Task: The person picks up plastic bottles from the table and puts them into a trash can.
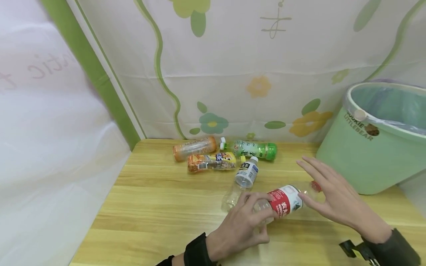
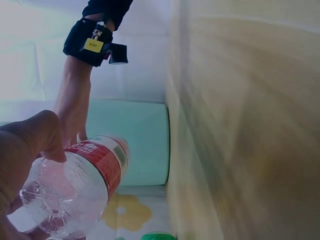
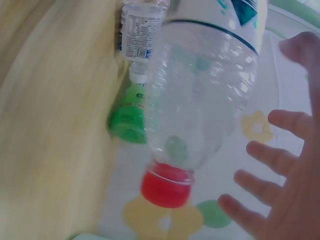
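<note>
My left hand (image 1: 244, 221) grips the lower end of a clear plastic bottle (image 1: 285, 200) with a red and white label, held tilted above the table. The bottle's red cap (image 3: 167, 186) points toward the right. Beside the cap end, my right hand (image 1: 339, 195) has its fingers spread and straight, with the thumb near the label. In the left wrist view, the thumb and fingers of the left hand wrap round the bottle's clear base. Just behind the left hand lies another clear bottle (image 1: 229, 199), partly hidden by it.
A light green bin (image 1: 352, 159) with a plastic liner stands at the right. Toward the back lie an orange-ended bottle (image 1: 196, 147), an orange-labelled bottle (image 1: 211, 162), a green bottle (image 1: 254, 149) and a white-labelled bottle (image 1: 247, 173). Printed cloth (image 1: 233, 55) hangs behind the wooden table (image 1: 149, 210).
</note>
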The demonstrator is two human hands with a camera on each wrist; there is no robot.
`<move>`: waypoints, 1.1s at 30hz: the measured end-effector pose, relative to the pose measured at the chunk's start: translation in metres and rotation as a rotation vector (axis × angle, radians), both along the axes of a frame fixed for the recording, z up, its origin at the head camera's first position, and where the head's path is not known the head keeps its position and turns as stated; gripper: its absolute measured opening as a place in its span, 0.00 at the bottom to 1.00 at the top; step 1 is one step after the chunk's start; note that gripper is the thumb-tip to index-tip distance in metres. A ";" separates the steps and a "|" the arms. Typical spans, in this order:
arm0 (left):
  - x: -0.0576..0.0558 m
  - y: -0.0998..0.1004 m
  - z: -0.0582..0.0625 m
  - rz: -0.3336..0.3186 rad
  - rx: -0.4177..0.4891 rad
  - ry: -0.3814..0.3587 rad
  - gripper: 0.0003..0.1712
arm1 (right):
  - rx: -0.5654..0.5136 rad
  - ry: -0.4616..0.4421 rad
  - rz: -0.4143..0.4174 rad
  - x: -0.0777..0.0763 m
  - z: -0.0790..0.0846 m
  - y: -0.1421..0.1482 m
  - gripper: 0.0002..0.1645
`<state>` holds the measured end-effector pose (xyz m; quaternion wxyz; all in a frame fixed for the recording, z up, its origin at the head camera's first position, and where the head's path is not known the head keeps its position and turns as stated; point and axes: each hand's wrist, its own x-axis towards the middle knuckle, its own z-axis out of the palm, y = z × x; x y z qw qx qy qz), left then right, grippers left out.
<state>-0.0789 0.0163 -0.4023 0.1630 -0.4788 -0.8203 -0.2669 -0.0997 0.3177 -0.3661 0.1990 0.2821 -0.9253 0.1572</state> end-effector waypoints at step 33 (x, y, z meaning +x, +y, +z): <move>-0.008 0.004 0.003 -0.075 -0.020 -0.003 0.23 | 0.102 0.072 0.229 0.003 -0.017 -0.008 0.59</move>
